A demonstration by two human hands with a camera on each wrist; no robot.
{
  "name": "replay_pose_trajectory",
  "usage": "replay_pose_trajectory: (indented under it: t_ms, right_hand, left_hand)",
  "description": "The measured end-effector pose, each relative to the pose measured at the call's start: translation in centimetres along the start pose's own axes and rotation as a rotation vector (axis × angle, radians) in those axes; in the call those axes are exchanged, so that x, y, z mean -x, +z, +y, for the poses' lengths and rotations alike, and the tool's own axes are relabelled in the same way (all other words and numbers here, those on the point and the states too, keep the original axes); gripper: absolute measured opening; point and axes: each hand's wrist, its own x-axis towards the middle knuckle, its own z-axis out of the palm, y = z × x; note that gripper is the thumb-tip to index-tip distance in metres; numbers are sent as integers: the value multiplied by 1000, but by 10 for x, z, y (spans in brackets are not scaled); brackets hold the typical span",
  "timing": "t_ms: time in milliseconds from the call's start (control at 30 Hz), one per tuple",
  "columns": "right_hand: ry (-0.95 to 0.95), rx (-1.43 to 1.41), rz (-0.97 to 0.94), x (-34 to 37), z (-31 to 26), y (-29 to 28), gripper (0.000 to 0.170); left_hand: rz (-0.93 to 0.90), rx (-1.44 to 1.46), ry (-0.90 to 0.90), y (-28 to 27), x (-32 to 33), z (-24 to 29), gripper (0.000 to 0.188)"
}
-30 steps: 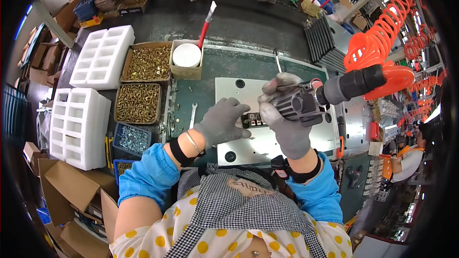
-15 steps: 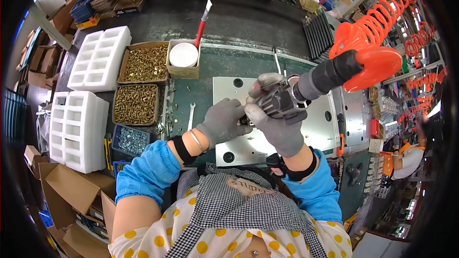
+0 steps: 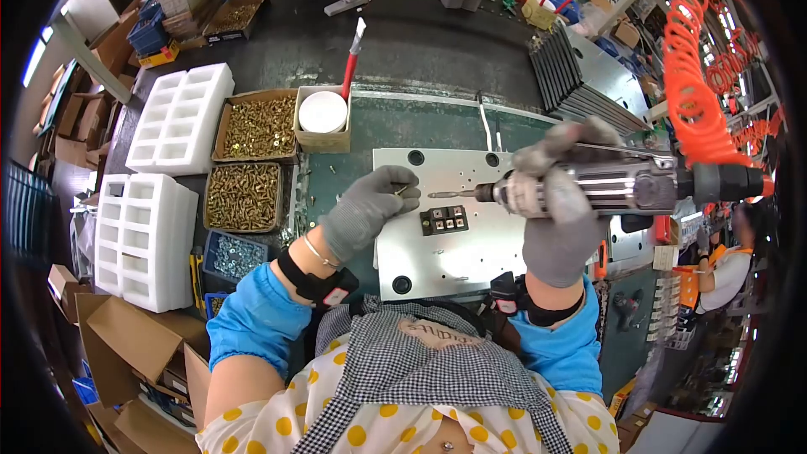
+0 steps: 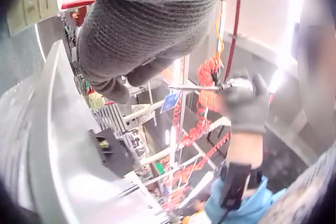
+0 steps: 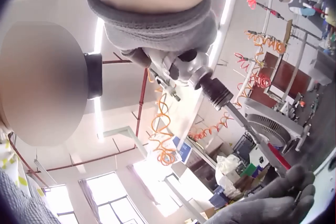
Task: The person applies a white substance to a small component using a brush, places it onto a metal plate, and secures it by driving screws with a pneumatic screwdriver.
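The left hand (image 3: 361, 212) pinches a small screw (image 3: 401, 191) with its fingertips; the right hand (image 3: 561, 231) has its fingers wrapped round the pneumatic screwdriver (image 3: 626, 185), its bit (image 3: 450, 194) pointing towards that grip. The black terminal block (image 3: 444, 219) lies on the metal plate (image 3: 420, 261), nearer the plate's left edge than its right, midway between near and far edges. Good handling calls for a light pinch low on the screw, the head left free, bit and shank in line, gloved fingertips clear of the bit, and slack in the coiled hose (image 3: 693, 92) so it does not tug.
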Motion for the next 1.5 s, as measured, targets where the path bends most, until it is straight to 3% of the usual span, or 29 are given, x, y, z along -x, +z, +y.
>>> replay_pose_trajectory:
  t_ms: [67,200,300,400,500,600,900,1200,1300,1400,1500]
  right_hand:
    - [-104,85,78,1,-7,-1,53]
    - [-89,43,144,12,-7,-7,52]
    - [-88,52,177,18,-10,-11,52]
    - [-84,50,205,23,-16,-13,52]
    - [-71,53,207,28,-20,-15,52]
    - [-69,59,216,33,-20,-17,52]
    - [-52,89,250,41,-19,-21,50]
    - [-11,86,416,36,-25,-17,46]
    - [-48,65,432,36,-25,-21,46]
    - [-112,99,433,35,-27,-29,46]
    - [-149,153,426,33,-33,-42,48]
  left_hand:
    - [-5,267,-102,9,16,24,34]
    - [-56,226,-137,21,26,31,33]
    - [-55,-56,-104,21,26,25,28]
    - [-8,-510,21,26,26,17,32]
    - [-7,-787,362,27,29,11,30]
    - [-8,-825,434,33,31,13,33]
    - [-36,-896,374,49,40,29,32]
    - [105,-1103,802,54,37,18,36]
    - [99,-1172,798,54,29,14,49]
    - [97,-1072,651,61,25,23,64]
    - [172,-1304,485,58,19,24,76]
